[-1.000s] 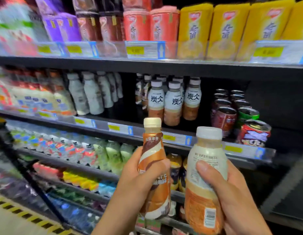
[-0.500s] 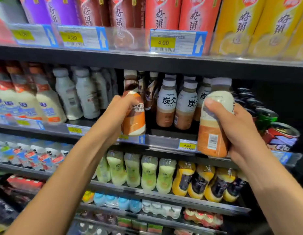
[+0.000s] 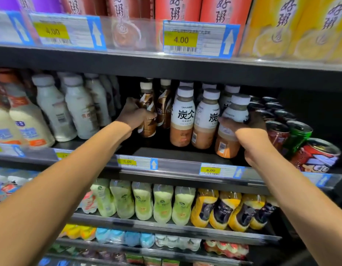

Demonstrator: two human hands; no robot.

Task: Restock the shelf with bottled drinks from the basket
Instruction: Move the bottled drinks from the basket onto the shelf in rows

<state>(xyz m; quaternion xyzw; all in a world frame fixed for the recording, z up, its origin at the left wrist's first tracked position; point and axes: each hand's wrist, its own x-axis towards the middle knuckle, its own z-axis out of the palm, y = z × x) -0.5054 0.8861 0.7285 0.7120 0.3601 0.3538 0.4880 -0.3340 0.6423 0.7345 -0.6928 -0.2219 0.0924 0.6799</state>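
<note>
Left hand (image 3: 134, 117) gripping brown bottle (image 3: 147, 110), right hand (image 3: 250, 129) gripping white bottle (image 3: 230, 127): seat upright, labels forward, then release.

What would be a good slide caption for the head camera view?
Both hands place bottles on the middle shelf: left hand a brown coffee bottle, right hand a white-capped milk tea bottle.

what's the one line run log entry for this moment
step: shelving | left hand: grip on brown coffee bottle | right hand: grip on tea bottle | both bottles: middle shelf
</note>
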